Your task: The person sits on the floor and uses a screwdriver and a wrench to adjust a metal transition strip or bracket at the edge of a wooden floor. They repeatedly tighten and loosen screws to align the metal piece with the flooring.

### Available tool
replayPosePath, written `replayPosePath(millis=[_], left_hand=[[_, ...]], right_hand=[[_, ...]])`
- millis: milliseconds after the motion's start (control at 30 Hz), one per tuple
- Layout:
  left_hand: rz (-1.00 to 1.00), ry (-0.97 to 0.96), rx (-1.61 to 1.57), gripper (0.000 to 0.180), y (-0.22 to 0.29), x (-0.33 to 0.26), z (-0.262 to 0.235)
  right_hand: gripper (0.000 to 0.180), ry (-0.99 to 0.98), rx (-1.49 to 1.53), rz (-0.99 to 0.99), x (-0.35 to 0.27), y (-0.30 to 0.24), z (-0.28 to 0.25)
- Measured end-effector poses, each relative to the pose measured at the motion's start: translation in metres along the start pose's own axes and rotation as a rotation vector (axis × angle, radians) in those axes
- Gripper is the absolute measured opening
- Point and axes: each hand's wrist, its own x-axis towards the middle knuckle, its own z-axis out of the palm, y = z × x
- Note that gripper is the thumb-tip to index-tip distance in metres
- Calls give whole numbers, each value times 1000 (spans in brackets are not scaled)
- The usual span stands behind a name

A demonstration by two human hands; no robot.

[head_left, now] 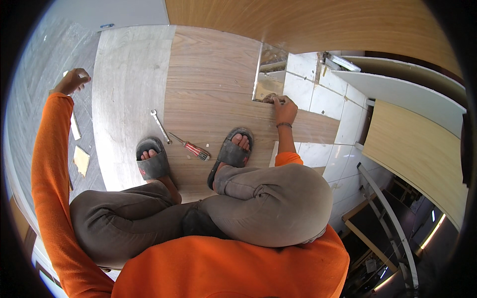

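The bare right hand (284, 110) pinches (I can't tell what) by a brownish rectangular patch (271, 77); the bare left hand (72, 82) curls loosely, empty.

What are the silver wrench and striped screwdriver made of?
The silver wrench looks like smooth metal, maybe steel, from its grey shine. The red-white striped screwdriver seems plastic at its bright, smooth handle and probably metal at its thin shaft.
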Motion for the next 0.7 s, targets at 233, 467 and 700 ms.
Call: replayPosePath(millis=[233, 467, 700], left_hand=[[29, 24, -12, 33, -6, 4, 2], [16, 31, -1, 32, -10, 4, 2], [-20, -4, -7, 33, 9, -12, -6]], right_hand=[[29, -13, 24, 58, 0, -6, -3], [30, -41, -43, -39, 4, -7, 3], [31, -143, -3, 178, 2, -9, -3]])
